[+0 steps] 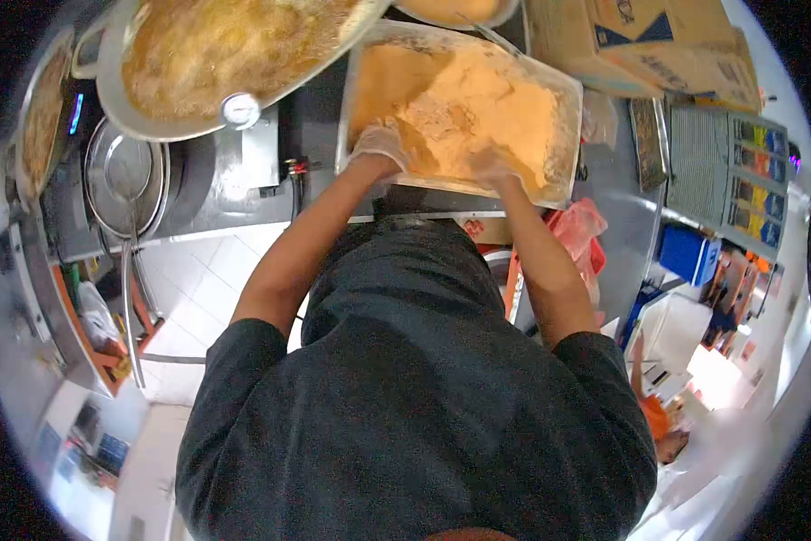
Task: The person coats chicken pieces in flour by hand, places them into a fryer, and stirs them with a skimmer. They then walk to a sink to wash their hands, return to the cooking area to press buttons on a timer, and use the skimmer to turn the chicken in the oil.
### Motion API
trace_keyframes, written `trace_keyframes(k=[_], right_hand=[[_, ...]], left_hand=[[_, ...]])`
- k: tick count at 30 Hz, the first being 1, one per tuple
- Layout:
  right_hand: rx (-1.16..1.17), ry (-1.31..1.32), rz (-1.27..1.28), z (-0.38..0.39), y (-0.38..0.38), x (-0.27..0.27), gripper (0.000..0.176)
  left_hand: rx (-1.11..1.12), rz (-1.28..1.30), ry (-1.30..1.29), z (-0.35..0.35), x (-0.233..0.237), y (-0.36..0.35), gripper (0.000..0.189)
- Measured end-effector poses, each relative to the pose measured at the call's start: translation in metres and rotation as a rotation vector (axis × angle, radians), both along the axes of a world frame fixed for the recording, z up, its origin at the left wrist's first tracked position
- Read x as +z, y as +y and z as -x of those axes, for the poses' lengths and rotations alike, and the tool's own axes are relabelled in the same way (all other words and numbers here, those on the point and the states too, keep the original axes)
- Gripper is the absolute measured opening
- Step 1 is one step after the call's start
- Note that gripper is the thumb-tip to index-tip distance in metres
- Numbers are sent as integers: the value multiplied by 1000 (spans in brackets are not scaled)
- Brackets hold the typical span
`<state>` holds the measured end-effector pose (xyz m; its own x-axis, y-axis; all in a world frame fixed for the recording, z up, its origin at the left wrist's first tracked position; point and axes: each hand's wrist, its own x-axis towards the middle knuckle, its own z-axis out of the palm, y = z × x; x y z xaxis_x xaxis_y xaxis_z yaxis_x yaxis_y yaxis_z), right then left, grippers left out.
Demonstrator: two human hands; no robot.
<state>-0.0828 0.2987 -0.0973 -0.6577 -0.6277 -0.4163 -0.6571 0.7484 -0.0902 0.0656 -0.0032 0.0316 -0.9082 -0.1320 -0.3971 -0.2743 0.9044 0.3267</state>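
A rectangular tub (571, 135) is filled with orange breading flour (522, 113). Near its middle lies a lumpy flour-coated heap (441, 117), whose kind I cannot make out. My left hand (380, 146), in a clear plastic glove, is over the tub's near left corner, its fingers spread onto the flour. My right hand (494, 168), also gloved, is low in the flour at the near side. Motion smears its fingers, so any hold there is hidden.
A large pan of bubbling oil (234, 54) with a dial thermometer (240, 110) stands at upper left. A strainer (126, 176) lies left of it. Cardboard boxes (640, 41) are at upper right. A red plastic bag (578, 230) hangs by the counter edge. Another person (662, 424) is at far right.
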Motion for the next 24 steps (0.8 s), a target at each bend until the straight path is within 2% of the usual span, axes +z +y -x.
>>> trace_keyframes(k=[1, 2, 3, 4, 6, 7, 9, 12, 13, 15, 16, 17, 18, 19, 20, 21, 23, 24], right_hand=[[-25, -212, -63, -19, -53, 89, 60], [-65, -417, -136, -41, -112, 191, 59], [20, -440, -138, -44, -116, 170, 57], [105, -463, -136, -48, -121, 156, 55], [39, -523, -102, -44, -123, 142, 53], [-24, -561, -108, -41, -118, 135, 53], [-148, -628, -123, -30, -108, 121, 57], [-188, -367, 190, -34, -70, 64, 64], [-294, -458, 233, -28, -68, 80, 54], [-498, -637, 312, -11, -64, 113, 38], [-542, -582, 424, -14, -63, 117, 40], [-589, -521, 537, -17, -64, 121, 43], [-510, -419, 535, -18, -67, 117, 46], [-436, -311, 528, -20, -71, 114, 50], [-241, -171, 403, -27, -76, 97, 55], [-77, -63, 313, -29, -78, 92, 58], [217, 150, 191, -26, -81, 88, 62], [348, 237, 145, -25, -83, 91, 62]], left_hand=[[2, 38, -5, 6, -21, 9, 59], [-78, -42, -80, 14, -12, 14, 58], [-155, -120, -158, 21, -6, 19, 57], [-251, -89, -251, 25, -21, 28, 49], [-472, -193, -104, 38, -63, 41, 40], [-581, -251, -33, 40, -67, 45, 37], [-540, -338, -232, 45, -63, 41, 33], [-226, -658, -333, 36, -40, 35, 30], [-78, -792, -331, 34, -30, 34, 29], [-158, -825, -127, 48, -4, 25, 33], [-196, -841, -26, 51, 2, 21, 36], [-175, -678, 45, 51, -22, 19, 41], [-156, -515, 119, 52, -70, 16, 47], [-178, -336, 107, 54, -74, 17, 53], [-202, -157, 86, 56, -78, 18, 60], [-272, 38, -17, 64, -45, 26, 65], [-349, 203, -91, 63, -20, 33, 71], [-360, 170, -67, 57, -19, 31, 72]])
